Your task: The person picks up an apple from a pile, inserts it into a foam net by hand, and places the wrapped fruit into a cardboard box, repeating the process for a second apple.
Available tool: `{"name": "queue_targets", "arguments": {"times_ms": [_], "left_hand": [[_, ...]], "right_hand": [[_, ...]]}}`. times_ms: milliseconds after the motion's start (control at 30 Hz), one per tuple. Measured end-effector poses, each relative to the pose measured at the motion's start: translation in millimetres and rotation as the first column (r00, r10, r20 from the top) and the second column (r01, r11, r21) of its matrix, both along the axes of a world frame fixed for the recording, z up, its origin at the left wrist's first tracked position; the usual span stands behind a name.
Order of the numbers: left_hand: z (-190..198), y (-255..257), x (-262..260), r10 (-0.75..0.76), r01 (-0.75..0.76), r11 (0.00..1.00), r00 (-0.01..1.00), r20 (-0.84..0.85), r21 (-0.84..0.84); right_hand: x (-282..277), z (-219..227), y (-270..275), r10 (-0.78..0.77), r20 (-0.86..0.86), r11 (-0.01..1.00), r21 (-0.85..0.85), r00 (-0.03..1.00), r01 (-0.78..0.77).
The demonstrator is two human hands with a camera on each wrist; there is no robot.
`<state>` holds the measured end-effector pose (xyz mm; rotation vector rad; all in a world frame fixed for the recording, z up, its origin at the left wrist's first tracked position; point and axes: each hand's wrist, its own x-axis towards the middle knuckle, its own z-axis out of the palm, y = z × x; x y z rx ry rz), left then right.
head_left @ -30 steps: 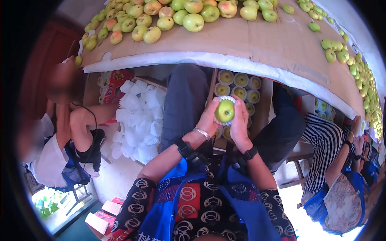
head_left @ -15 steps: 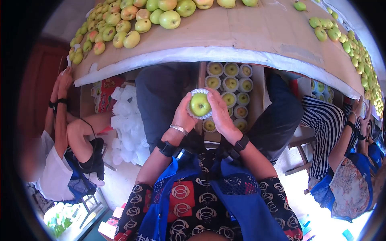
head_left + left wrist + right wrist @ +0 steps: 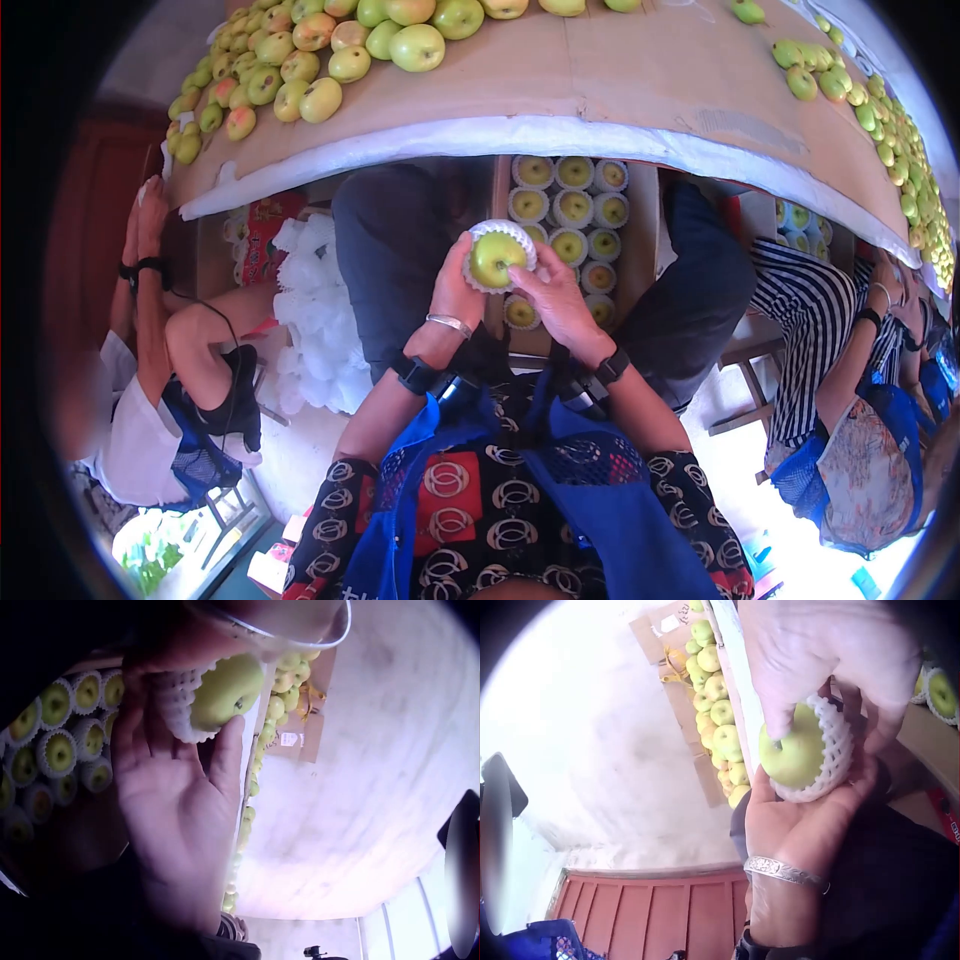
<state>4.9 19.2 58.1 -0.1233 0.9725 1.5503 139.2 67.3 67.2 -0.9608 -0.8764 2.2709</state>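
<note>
A green apple (image 3: 497, 260) sits in a white foam net (image 3: 836, 757), its stem end bare, above my lap in the head view. My left hand (image 3: 458, 292), with a silver bracelet at the wrist, cups the netted apple from the left and below. From the other side my right hand (image 3: 562, 305) holds it, the thumb on the bare skin close to the stem. In the right wrist view the right fingers bend around the netted side. Just beyond the hands, between my knees, stands a cardboard box (image 3: 640, 215) with rows of netted apples (image 3: 573, 208).
A table (image 3: 620, 90) with a white padded edge runs ahead, bearing loose apples (image 3: 300, 65). White foam nets (image 3: 315, 300) are heaped left of my leg. Other people sit close on both sides, one in striped trousers (image 3: 805, 300) at the right.
The hands and apple shifted left in the head view as the camera turned. My right thumb has since moved from the apple's side onto its top by the stem; the left hand keeps its hold.
</note>
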Motion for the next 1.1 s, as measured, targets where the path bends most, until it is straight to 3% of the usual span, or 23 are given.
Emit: {"name": "queue_targets", "arguments": {"times_ms": [67,333,667,733,867,933,967,1000,1067,1100], "left_hand": [[11,3,4,0.003,-0.005,1.0,0.997,0.077,0.025],[10,5,8,-0.014,0.007,0.997,0.995,0.096,0.075],[6,6,9,0.047,-0.047,0.999,0.999,-0.021,-0.013],[7,8,13,0.101,-0.105,0.994,0.987,-0.125,-0.025],[5,8,12,0.061,-0.064,0.998,0.991,-0.121,-0.025],[6,11,14,0.046,-0.061,0.99,0.993,-0.112,-0.128],[-6,10,12,-0.041,0.028,0.995,0.989,-0.139,-0.098],[0,13,13,-0.037,0.024,0.995,0.99,-0.136,-0.096],[16,17,14,-0.068,0.019,0.959,0.984,-0.164,-0.283],[14,15,12,-0.093,0.054,0.977,0.979,-0.183,-0.208]], "right_hand": [[0,-2,4,-0.056,-0.064,0.998,-0.027,0.996,0.055],[0,-3,5,-0.077,-0.116,0.997,-0.038,0.99,0.073],[1,-3,9,-0.01,-0.074,0.998,-0.065,0.997,0.005],[-3,-5,6,-0.025,-0.081,0.998,-0.052,0.996,0.021],[-4,-8,9,-0.03,-0.057,0.996,-0.086,0.998,0.025],[-5,-15,10,-0.086,-0.112,0.987,-0.148,0.99,0.069],[-4,-20,12,-0.082,-0.112,0.987,-0.146,0.99,0.065],[0,-25,14,-0.132,-0.124,0.969,-0.225,0.983,0.102],[13,-39,18,-0.185,-0.125,0.941,-0.307,0.975,0.139],[22,-49,25,-0.306,-0.069,0.907,-0.323,0.95,0.269]]}}
